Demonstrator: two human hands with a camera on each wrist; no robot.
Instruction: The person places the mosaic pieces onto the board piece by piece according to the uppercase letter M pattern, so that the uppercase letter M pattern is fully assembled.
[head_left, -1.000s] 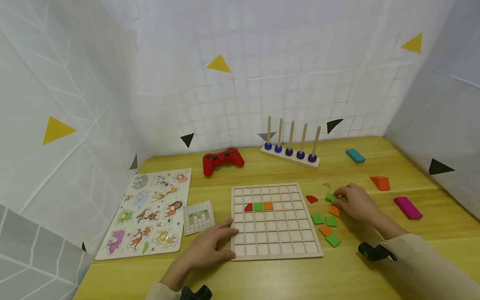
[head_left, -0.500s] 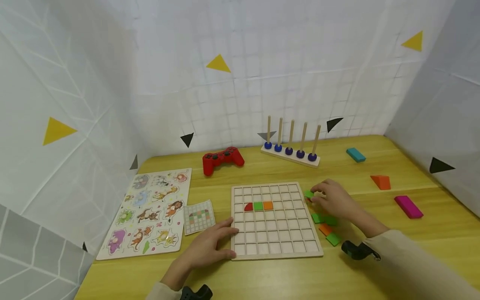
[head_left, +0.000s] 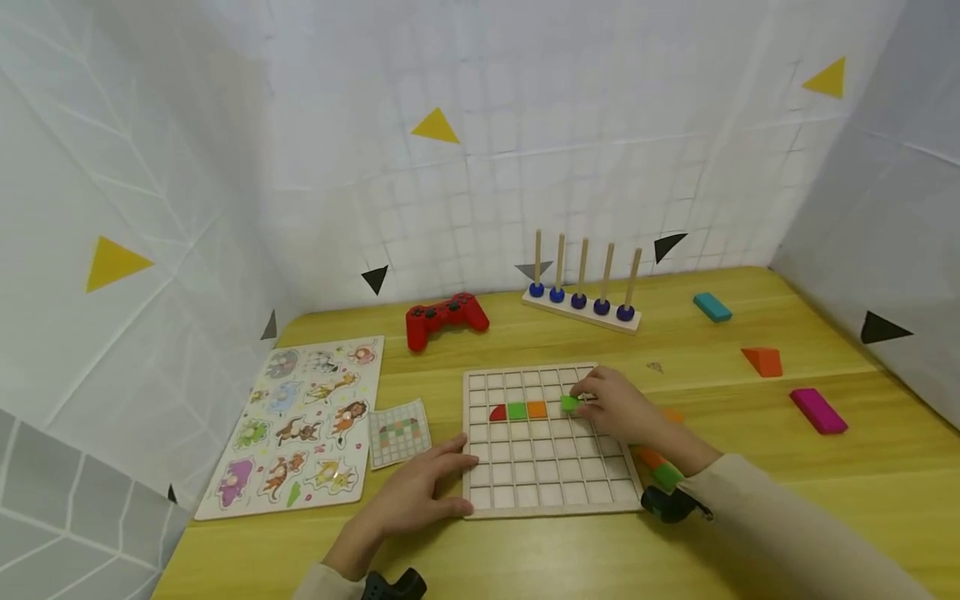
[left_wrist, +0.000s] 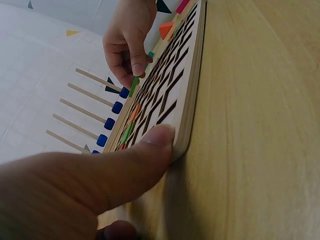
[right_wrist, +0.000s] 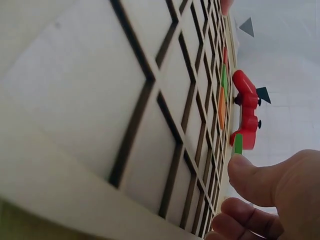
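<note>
A wooden grid board (head_left: 551, 496) lies at the table's middle with a red quarter-round, a green (head_left: 516, 411) and an orange tile (head_left: 536, 409) in one row. My right hand (head_left: 611, 406) pinches a green square tile (head_left: 570, 403) (left_wrist: 134, 86) (right_wrist: 238, 144) just above the board, right of the orange tile. My left hand (head_left: 420, 496) rests flat against the board's near left corner, thumb (left_wrist: 135, 162) on its edge. Loose green and orange tiles (head_left: 660, 468) lie right of the board, partly hidden by my right arm.
An animal peg puzzle (head_left: 296, 421) and a small pattern card (head_left: 398, 432) lie at the left. A red game controller (head_left: 446, 318) and a peg rack with blue beads (head_left: 581, 307) stand behind. Teal (head_left: 711, 307), orange (head_left: 762, 361) and magenta blocks (head_left: 817, 411) lie at the right.
My right hand picked a green tile from the loose pile and carried it left over the board. My left hand stayed at the board's corner.
</note>
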